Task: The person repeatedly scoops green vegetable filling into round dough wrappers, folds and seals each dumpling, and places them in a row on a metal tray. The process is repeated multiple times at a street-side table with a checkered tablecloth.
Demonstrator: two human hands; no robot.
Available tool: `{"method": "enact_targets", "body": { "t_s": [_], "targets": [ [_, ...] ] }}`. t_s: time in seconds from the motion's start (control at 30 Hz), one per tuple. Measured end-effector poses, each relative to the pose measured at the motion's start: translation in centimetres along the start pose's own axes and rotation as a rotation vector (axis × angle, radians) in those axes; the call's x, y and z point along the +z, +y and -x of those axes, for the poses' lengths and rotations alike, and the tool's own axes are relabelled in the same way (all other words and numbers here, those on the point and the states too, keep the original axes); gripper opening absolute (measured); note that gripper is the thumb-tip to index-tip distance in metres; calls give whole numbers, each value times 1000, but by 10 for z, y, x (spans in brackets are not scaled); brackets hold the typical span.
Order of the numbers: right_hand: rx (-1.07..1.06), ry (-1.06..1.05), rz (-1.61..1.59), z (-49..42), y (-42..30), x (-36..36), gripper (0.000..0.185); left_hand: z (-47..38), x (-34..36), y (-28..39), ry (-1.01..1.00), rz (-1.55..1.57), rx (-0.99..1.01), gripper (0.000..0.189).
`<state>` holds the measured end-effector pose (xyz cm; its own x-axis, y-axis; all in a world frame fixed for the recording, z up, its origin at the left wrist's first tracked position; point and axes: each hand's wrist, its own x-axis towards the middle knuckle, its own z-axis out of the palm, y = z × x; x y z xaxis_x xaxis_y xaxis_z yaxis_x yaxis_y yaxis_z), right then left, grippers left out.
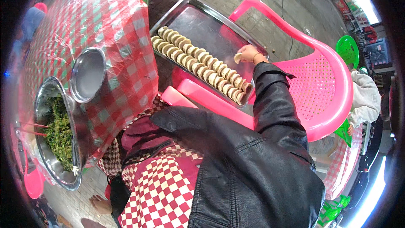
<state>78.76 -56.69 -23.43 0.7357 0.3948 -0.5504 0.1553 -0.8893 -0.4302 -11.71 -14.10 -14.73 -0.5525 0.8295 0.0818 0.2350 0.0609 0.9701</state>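
My right hand [250, 53], at the end of a black leather sleeve, pinches a pale crescent dumpling [238, 58] over the right end of a metal tray [205, 22]. Two long rows of folded dumplings [197, 63] lie along the tray's near side, overlapping one another. The tray rests on a pink plastic chair [311, 85]. Low at the left, beside my checkered apron, my left hand [101, 204] hangs over the floor, away from the tray. Its fingers look loosely spread, with nothing visible in them.
A table with a red checked plastic cover [126, 53] stands at the left. On it are a steel bowl [76, 161] of chopped green filling [60, 133] with red chopsticks [33, 128], and an empty-looking metal basin [88, 75]. A person in a light top [365, 96] is at the far right.
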Motion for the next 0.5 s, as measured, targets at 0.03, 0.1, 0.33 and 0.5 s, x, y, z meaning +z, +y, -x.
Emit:
{"method": "enact_targets", "body": {
  "t_s": [0.03,0.1,0.33,0.5],
  "targets": [
    [49,-12,136,3,20,0,24,-7,-5,-12,4,58,-42,40],
    [64,-66,218,12,52,6,30,-21,-15,-33,-33,10,-117,41],
    [-36,-36,470,28,94,21,46,-69,-39,-76,-144,-87,-305,43],
    [-11,-23,585,30,92,24,42,-72,-40,-72,-148,-198,-385,45]
  ]
}}
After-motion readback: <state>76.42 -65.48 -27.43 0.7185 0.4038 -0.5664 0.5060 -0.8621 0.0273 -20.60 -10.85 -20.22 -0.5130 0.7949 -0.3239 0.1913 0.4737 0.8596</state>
